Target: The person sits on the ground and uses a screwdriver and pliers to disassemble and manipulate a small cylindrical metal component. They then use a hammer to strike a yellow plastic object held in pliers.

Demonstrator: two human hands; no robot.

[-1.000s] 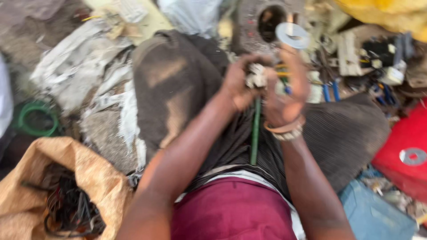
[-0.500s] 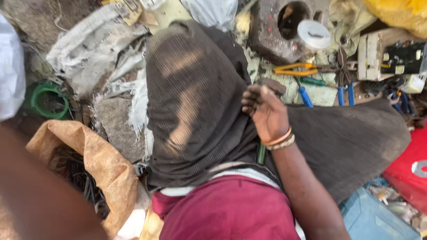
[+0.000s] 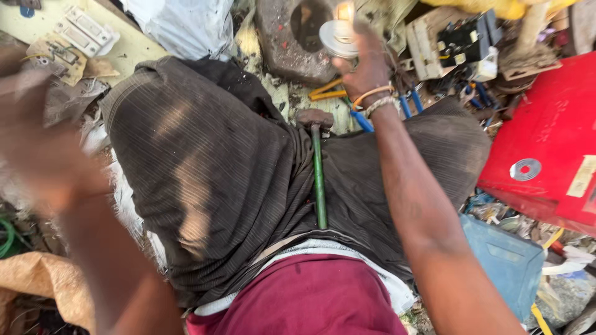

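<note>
Hammer (image 3: pixel 318 174) btwn legs, pliers (image 3: pixel 327 92) nr right hand (image 3: pixel 366 62)

A hammer with a green handle and rusty metal head (image 3: pixel 318 174) lies in the fold of dark striped trousers (image 3: pixel 205 167). Beyond the knees sits a grey stone block with a round hole (image 3: pixel 282 43). A flat red metal panel (image 3: pixel 546 149) with a small silver washer (image 3: pixel 525 169) on it lies far right, near a blue plastic box (image 3: pixel 506 263). White wall switches (image 3: pixel 87 28) rest on a pale yellow board (image 3: pixel 37 25). A tan burlap sack (image 3: pixel 34 285) sits bottom left.
</note>
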